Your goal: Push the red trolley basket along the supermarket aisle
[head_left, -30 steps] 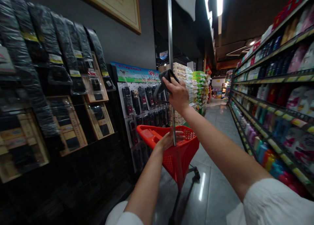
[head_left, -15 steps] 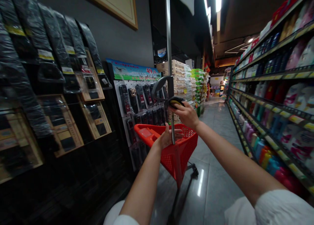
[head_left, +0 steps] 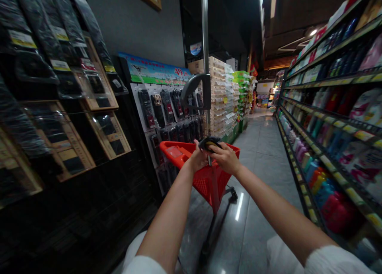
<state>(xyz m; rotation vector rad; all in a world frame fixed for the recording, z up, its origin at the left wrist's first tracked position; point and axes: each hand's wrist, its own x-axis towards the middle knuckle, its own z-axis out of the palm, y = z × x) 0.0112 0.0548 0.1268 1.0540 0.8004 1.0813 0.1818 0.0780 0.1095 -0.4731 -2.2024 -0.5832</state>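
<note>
My right hand is closed on a black-and-yellow pad, pressed against the upright metal pole low down, just above the red shopping cart. Whether it is a sponge, a cloth or something else I cannot make out. Beside the pole's foot, my left hand is open with its thumb up, touching or almost touching the pad; its other fingers are partly hidden. A grey loop-shaped handle sticks out from the pole above both hands.
Packaged belts and boxed sets hang on the left wall. Behind the cart stands a rack of belts under a blue sign, then stacked paper packs. Shelves of bottles line the right side of the grey floor.
My right hand has slid the pad down the pole, from just under the grey handle to near the cart's rim. It now meets my left hand. The view has shifted slightly.
</note>
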